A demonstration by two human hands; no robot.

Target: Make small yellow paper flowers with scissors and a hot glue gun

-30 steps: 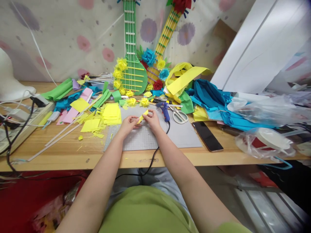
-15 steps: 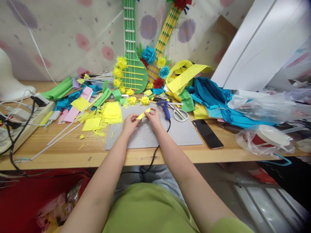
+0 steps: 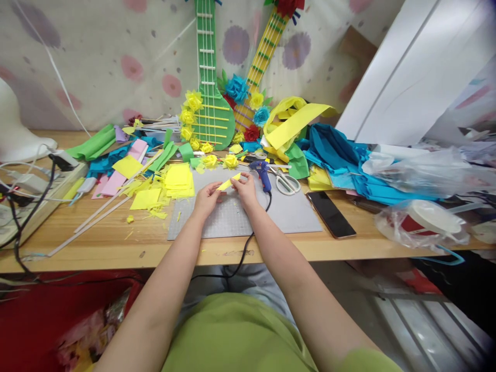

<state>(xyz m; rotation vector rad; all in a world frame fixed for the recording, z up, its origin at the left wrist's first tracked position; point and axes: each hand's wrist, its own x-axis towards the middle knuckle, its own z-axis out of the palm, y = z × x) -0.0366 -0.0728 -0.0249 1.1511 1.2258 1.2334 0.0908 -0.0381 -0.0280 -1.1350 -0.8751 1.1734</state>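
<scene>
A narrow yellow paper strip (image 3: 228,182) slants up to the right above the grey cutting mat (image 3: 289,219). My left hand (image 3: 207,198) pinches its lower left end. At the upper right end, my right hand (image 3: 245,189) has its fingers closed on the same strip. Just right of that hand lies a blue glue gun (image 3: 264,176), its black cord running down under my right forearm. Scissors (image 3: 288,184) with pale handles rest beside the gun. Left of my hands is a stack of yellow paper squares (image 3: 179,181). Yellow paper flowers (image 3: 230,161) sit at the mat's back edge.
A green paper guitar (image 3: 213,116) and a yellow one (image 3: 263,54) lean on the wall behind. Blue crepe paper (image 3: 337,155), a phone (image 3: 331,214) and a plastic-wrapped cup (image 3: 424,222) lie to the right. A power strip (image 3: 42,206) with cables stands at the left.
Almost nothing differs. Both hands keep hold of the yellow paper strip in the same place, and the view has shifted very slightly.
</scene>
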